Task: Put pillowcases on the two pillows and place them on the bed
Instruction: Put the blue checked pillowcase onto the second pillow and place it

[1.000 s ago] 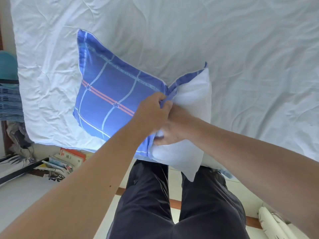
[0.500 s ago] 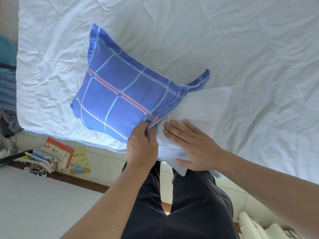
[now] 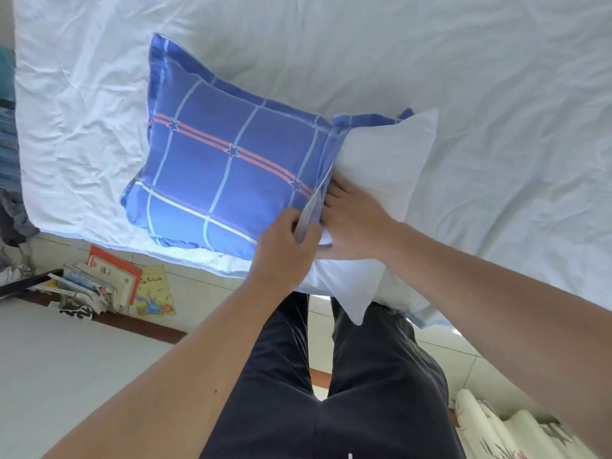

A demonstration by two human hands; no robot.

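Note:
A white pillow (image 3: pixel 387 167) lies at the near edge of the bed (image 3: pixel 496 94), most of it inside a blue checked pillowcase (image 3: pixel 225 167) with orange stripes. The pillow's right end sticks out of the case's open hem. My left hand (image 3: pixel 284 246) pinches the near edge of that hem. My right hand (image 3: pixel 354 220) presses on the bare pillow just beside the opening, its fingertips slipped under the hem. A second pillow is not in view.
The bed carries a wrinkled white sheet. On the tiled floor at the left lies a pile of books (image 3: pixel 112 286). A rolled patterned fabric (image 3: pixel 496 429) lies at the lower right. My dark-trousered legs (image 3: pixel 331 392) stand against the bed edge.
My left hand has moved along the hem and keeps its pinch. My right hand has slid from flat on the pillow toward the opening, fingertips now under the hem. The pillow end is plumper.

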